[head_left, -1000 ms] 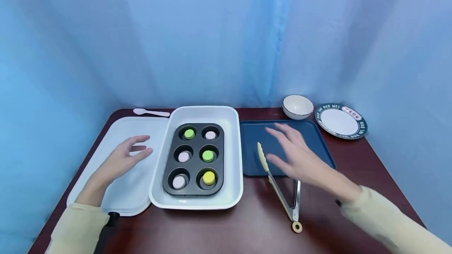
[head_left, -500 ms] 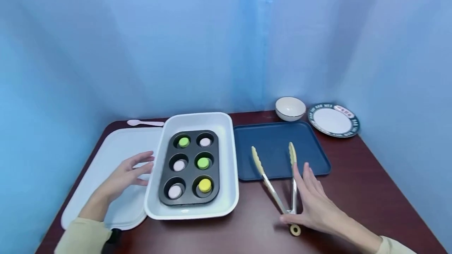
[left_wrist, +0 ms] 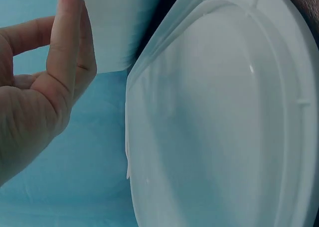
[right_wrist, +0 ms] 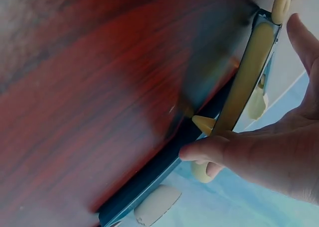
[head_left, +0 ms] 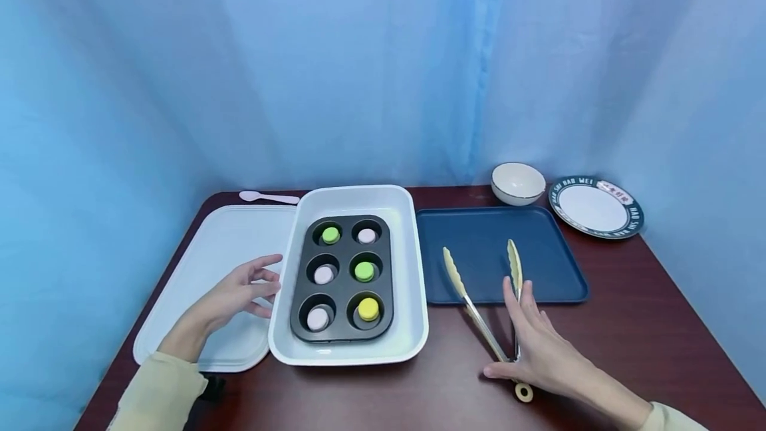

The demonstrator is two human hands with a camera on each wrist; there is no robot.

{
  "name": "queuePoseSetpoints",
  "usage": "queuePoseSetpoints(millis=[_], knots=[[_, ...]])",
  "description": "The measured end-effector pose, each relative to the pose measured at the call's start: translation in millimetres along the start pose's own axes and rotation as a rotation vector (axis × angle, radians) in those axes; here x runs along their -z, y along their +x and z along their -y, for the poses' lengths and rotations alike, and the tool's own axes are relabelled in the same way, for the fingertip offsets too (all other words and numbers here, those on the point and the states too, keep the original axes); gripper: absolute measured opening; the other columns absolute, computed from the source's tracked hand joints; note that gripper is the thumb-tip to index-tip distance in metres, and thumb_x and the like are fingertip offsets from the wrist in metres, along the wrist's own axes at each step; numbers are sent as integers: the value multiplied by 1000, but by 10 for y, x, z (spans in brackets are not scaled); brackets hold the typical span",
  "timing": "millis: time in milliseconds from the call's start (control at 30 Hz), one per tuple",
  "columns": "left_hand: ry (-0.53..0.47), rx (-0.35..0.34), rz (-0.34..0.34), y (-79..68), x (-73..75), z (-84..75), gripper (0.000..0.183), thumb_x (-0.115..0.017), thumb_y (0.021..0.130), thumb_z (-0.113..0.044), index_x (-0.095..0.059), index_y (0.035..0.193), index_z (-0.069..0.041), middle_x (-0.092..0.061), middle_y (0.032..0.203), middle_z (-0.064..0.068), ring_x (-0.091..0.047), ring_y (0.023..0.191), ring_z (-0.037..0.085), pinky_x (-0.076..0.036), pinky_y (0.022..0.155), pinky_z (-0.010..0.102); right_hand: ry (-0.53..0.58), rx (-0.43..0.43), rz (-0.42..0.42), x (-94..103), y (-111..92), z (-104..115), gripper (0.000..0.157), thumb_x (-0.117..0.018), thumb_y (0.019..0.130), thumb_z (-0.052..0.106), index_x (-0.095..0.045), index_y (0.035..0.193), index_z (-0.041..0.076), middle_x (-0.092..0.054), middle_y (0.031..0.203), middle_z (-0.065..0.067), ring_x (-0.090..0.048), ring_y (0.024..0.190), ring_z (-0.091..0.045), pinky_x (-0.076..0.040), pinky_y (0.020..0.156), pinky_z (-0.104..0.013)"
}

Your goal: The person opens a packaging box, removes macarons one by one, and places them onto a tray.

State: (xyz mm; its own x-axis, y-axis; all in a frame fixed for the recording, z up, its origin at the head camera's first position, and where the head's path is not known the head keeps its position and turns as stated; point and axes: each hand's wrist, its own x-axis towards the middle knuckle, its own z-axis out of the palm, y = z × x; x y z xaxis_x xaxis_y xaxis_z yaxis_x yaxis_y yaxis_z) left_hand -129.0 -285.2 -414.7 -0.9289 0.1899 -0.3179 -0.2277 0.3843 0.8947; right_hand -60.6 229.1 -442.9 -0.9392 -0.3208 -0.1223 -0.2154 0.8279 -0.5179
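Observation:
Open-armed tongs (head_left: 483,324) with cream scalloped tips lie across the front edge of the blue tray (head_left: 473,231). My right hand (head_left: 541,354) is spread over their hinge end, thumb to the left and fingers along the right arm. In the right wrist view the fingertips are right at the tongs' handle (right_wrist: 249,72), not curled round it. My left hand (head_left: 239,291) is loosely bent and holds nothing, its fingertips beside the left rim of the white basin (head_left: 414,324). A dark muffin tin (head_left: 342,292) in the basin holds green, pale pink and yellow macarons (head_left: 368,309).
Under the left hand lies a flat white lid (head_left: 215,238), with a pink spoon (head_left: 269,197) behind it. A white bowl (head_left: 518,183) and a green-rimmed plate (head_left: 595,208) stand at the back right. A blue curtain (head_left: 359,85) hangs behind the table.
My right hand has come down and back from above the tongs' tips to their hinge end. The left hand has moved right, to the basin's rim. The head view has shifted slightly.

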Motion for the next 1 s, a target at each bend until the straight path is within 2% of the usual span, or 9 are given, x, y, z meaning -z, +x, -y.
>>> queuePoseSetpoints(millis=[100, 200, 333, 533, 700, 833, 967, 1000], knots=[[2, 21, 12, 13, 12, -35, 71, -67, 97, -13, -31, 157, -6, -54, 122, 22, -68, 96, 28, -63, 74, 45, 3, -39, 17, 12, -18, -3, 145, -83, 68, 69, 13, 162, 15, 15, 159, -38, -14, 141, -63, -32, 100, -79], [2, 53, 13, 41, 30, -65, 71, -70, 94, -14, -36, 156, -7, -54, 126, 22, -68, 98, 27, -62, 76, 45, 29, -50, 26, 16, -40, -21, 142, -83, 71, 65, 13, 162, 13, 16, 159, -38, -18, 141, -62, -47, 95, -68], [-2, 91, 11, 20, 101, -80, 72, -73, 92, -14, -38, 154, -4, -52, 133, 24, -68, 100, 27, -62, 78, 45, 55, -26, 34, -8, -11, -3, 137, -81, 75, 63, 14, 161, 15, 16, 159, -38, -21, 141, -59, -56, 89, -55], [-22, 98, 33, -25, 150, -80, 73, -71, 93, -12, -34, 154, 0, -52, 131, 26, -69, 100, 28, -62, 78, 47, 25, -17, 24, 7, 7, 40, 134, -82, 77, 60, 11, 162, 16, 8, 160, -38, -27, 140, -57, -53, 93, -59], [-50, 73, 48, 55, 55, -62, 72, -71, 93, -11, -35, 154, 0, -54, 129, 25, -69, 98, 28, -62, 77, 47, -15, -15, 4, 98, -82, -16, 131, -86, 77, 50, 5, 163, 12, -1, 160, -39, -20, 144, -55, -48, 98, -63], [-41, 55, 37, 28, 27, -21, 71, -71, 93, -11, -36, 153, 0, -53, 128, 24, -68, 98, 28, -62, 75, 46, -29, -8, 1, 109, -97, -53, 131, -88, 76, 46, 2, 163, 11, -8, 160, -38, -15, 146, -55, -40, 103, -69], [-16, 45, 29, 57, 49, -41, 69, -72, 96, -20, -39, 153, -2, -53, 127, 22, -68, 99, 28, -63, 75, 45, -24, -32, 4, 107, -98, -60, 134, -90, 74, 44, 4, 163, 12, -12, 162, -34, -19, 146, -52, -41, 103, -67], [-11, 47, 21, 60, 65, -45, 69, -72, 96, -21, -39, 153, -2, -54, 127, 22, -68, 99, 27, -63, 75, 45, -21, -36, 3, 102, -90, -51, 135, -91, 74, 44, 5, 163, 12, -14, 162, -33, -24, 145, -51, -43, 103, -66]])
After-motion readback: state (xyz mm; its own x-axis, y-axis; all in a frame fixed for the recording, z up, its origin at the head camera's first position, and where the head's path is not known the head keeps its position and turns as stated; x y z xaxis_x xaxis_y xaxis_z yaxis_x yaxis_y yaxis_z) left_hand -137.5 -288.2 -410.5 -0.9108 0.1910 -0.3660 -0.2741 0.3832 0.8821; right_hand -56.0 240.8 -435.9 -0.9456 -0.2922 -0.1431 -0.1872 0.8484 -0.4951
